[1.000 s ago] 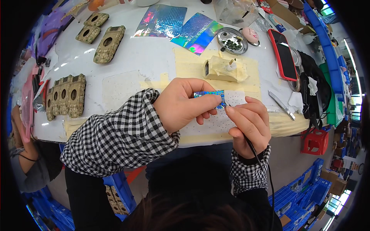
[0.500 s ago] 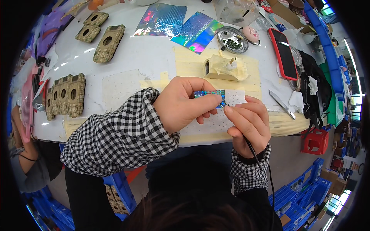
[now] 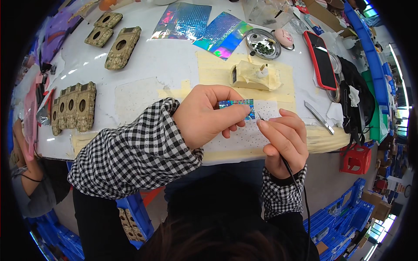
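My left hand [image 3: 208, 109] pinches a small piece of shiny blue-green holographic sheet [image 3: 225, 103] between thumb and fingers. Just right of that piece, my right hand [image 3: 287, 140] is closed on a thin pointed tool [image 3: 260, 116] with a black cable [image 3: 286, 164] trailing down from it. The tool's tip shows slightly apart from the sheet's right edge; its body is mostly hidden by my fingers. Under both hands lies white paper [image 3: 266, 108] with small dark specks. Beyond them stands a block wrapped in masking tape [image 3: 252, 75], with a short peg on top.
Camouflage model tank hulls [image 3: 123, 48] lie at the left. Larger holographic sheets [image 3: 182, 21], a round metal dish [image 3: 263, 43] of small dark green parts and a red-cased phone [image 3: 320, 61] are farther back. A craft knife [image 3: 319, 117] lies at right. Another person's arm [image 3: 28, 161] shows far left.
My right hand has moved a little to the right, drawing the tool's tip off the holographic piece. My left hand keeps its pinch almost unmoved.
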Demonstrator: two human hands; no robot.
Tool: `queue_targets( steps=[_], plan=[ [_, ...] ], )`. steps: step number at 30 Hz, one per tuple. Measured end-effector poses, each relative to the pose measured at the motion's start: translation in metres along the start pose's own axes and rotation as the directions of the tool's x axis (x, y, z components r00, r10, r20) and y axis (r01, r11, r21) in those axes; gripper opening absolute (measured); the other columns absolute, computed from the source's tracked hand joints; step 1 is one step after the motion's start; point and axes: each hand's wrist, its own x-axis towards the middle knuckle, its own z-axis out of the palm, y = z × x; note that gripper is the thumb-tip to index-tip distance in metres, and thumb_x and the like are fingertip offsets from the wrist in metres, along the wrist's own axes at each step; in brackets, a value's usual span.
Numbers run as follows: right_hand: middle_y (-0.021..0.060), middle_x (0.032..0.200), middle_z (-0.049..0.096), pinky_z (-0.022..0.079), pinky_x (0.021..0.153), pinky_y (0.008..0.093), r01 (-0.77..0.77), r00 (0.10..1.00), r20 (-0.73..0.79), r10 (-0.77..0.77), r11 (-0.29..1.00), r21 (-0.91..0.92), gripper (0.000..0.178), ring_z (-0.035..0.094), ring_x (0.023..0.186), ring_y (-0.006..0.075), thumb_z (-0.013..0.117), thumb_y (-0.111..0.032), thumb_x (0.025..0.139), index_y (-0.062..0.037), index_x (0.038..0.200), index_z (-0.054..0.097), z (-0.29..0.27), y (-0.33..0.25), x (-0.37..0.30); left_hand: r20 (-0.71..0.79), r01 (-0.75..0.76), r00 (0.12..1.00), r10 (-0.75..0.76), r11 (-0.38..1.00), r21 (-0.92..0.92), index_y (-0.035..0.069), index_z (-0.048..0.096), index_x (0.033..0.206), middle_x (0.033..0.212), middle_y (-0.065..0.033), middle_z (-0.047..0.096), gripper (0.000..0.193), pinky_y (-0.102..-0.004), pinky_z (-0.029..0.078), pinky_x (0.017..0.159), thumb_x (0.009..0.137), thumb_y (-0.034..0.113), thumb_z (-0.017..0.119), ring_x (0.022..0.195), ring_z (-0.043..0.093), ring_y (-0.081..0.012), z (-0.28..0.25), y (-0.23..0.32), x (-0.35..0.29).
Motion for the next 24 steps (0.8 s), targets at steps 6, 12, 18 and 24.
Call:
queue_targets(
  steps=[6, 12, 18, 24],
  plan=[
    [0.0062, 0.095, 0.067, 0.047, 0.088, 0.0421, -0.081, 0.990, 0.103, 0.094, 0.989, -0.120, 0.035, 0.059, 0.086, 0.0226, 0.069, -0.027, 0.078, -0.0055, 0.105, 0.068, -0.009, -0.005, -0.011, -0.051, -0.032, 0.998, 0.033, 0.999, 0.020, 0.000, 0.063, 0.087, 0.072, -0.0049, 0.063, 0.018, -0.0198, 0.046, 0.053, 0.088, 0.019, 0.063, 0.061, 0.056, -0.0066, -0.002, 0.000, 0.001],
    [0.0080, 0.101, 0.067, 0.046, 0.089, 0.0429, -0.142, 0.976, 0.146, 0.162, 0.980, -0.138, 0.037, 0.059, 0.090, 0.0233, 0.074, -0.017, 0.072, -0.0055, 0.106, 0.068, -0.007, -0.008, -0.006, -0.100, -0.068, 0.993, 0.065, 0.997, -0.023, 0.000, 0.063, 0.088, 0.073, -0.0053, 0.063, 0.018, -0.0199, 0.046, 0.053, 0.087, 0.019, 0.064, 0.061, 0.057, -0.0068, -0.003, 0.000, 0.003],
    [0.0061, 0.101, 0.067, 0.045, 0.090, 0.0429, -0.151, 0.970, 0.164, 0.180, 0.973, -0.172, 0.041, 0.059, 0.090, 0.0229, 0.075, -0.010, 0.068, -0.0076, 0.108, 0.067, 0.003, -0.004, 0.000, -0.119, -0.074, 0.990, 0.071, 0.997, -0.020, 0.000, 0.063, 0.089, 0.074, -0.0060, 0.064, 0.018, -0.0198, 0.046, 0.054, 0.087, 0.018, 0.064, 0.062, 0.057, -0.0069, -0.003, 0.001, 0.002],
    [0.0051, 0.096, 0.066, 0.045, 0.091, 0.0451, -0.007, 0.968, 0.238, 0.076, 0.961, -0.276, 0.034, 0.059, 0.088, 0.0223, 0.073, -0.005, 0.065, -0.0074, 0.098, 0.067, 0.010, -0.002, 0.012, -0.125, -0.106, 0.987, 0.103, 0.994, -0.020, 0.000, 0.063, 0.088, 0.074, -0.0061, 0.063, 0.019, -0.0197, 0.046, 0.054, 0.088, 0.019, 0.063, 0.063, 0.057, -0.0069, -0.005, 0.001, 0.001]
  ],
)
